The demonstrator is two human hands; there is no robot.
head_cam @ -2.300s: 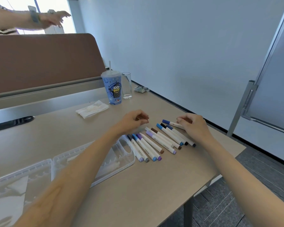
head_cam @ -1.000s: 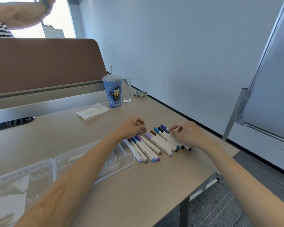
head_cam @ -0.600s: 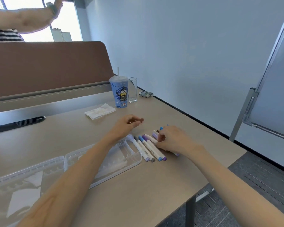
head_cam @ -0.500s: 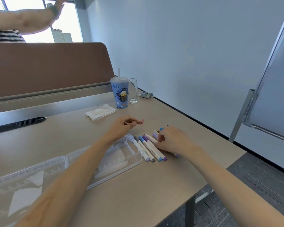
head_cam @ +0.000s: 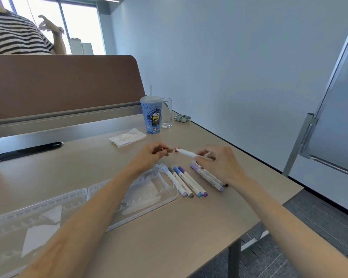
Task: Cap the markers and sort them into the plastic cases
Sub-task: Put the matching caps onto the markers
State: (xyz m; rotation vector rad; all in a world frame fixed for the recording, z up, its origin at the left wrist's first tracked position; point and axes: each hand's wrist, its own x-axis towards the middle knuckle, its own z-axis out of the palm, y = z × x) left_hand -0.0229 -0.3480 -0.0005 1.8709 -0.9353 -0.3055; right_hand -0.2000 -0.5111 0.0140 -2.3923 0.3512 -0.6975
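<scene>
marker (head_cam: 186, 153) | in R fingers (head_cam: 210, 157) | cap (head_cam: 168, 150) in L fingers (head_cam: 158, 149) | just apart

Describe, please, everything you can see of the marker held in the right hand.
The marker has a white, plastic-looking barrel and a bare reddish tip: it is uncapped. It is held roughly level above the table, tip pointing at the brownish cap in the left hand, not touching it. The right hand pinches its rear end.

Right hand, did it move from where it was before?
Yes. The right hand has lifted off the marker row, toward the blue cup, holding a white marker.
</scene>
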